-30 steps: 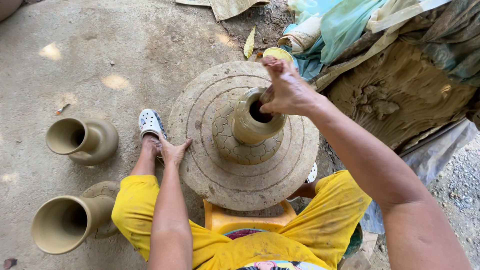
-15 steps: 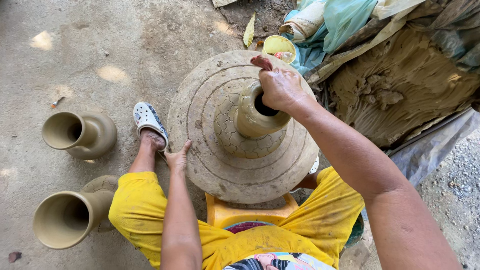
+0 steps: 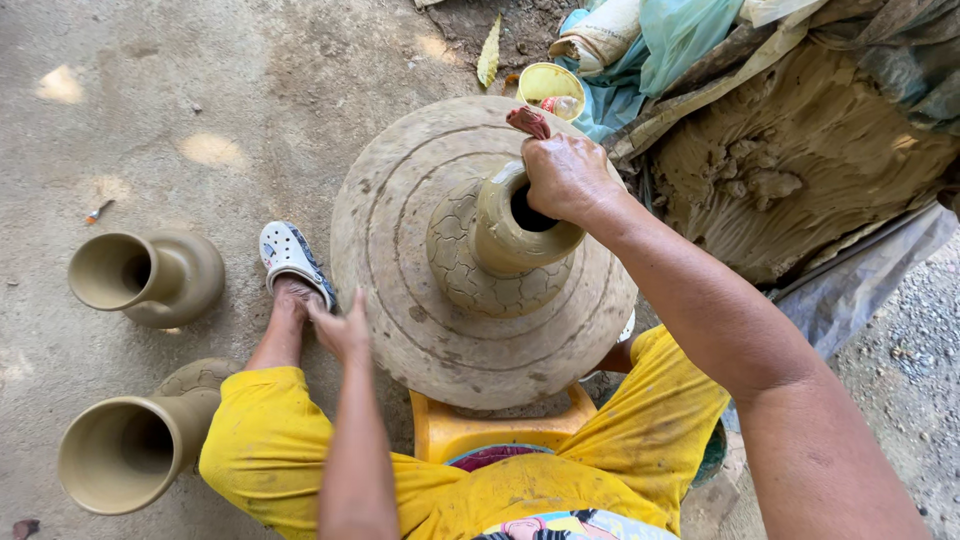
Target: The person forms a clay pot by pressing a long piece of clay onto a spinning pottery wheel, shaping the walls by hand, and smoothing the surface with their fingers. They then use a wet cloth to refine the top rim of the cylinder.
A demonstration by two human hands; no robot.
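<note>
A wet clay vase (image 3: 500,240) with a wide neck stands in the middle of a round potter's wheel (image 3: 400,330). My right hand (image 3: 565,175) rests on the far side of the vase's rim, fingers closed around a small reddish rag (image 3: 528,122). My left hand (image 3: 340,330) touches the wheel's left edge, fingers apart, just above my left shin. My legs in yellow shorts straddle the wheel.
Two finished clay vases (image 3: 150,275) (image 3: 135,445) stand on the concrete floor at left. A white clog (image 3: 290,258) is on my left foot. A mound of raw clay (image 3: 790,170) under plastic sheets lies at right, with a yellow bowl (image 3: 550,85) beside it. A yellow stool (image 3: 500,430) sits under the wheel.
The view has moved closer and shifted left. My right hand stays on the vase rim with the rag. My left hand remains at the wheel's edge.
</note>
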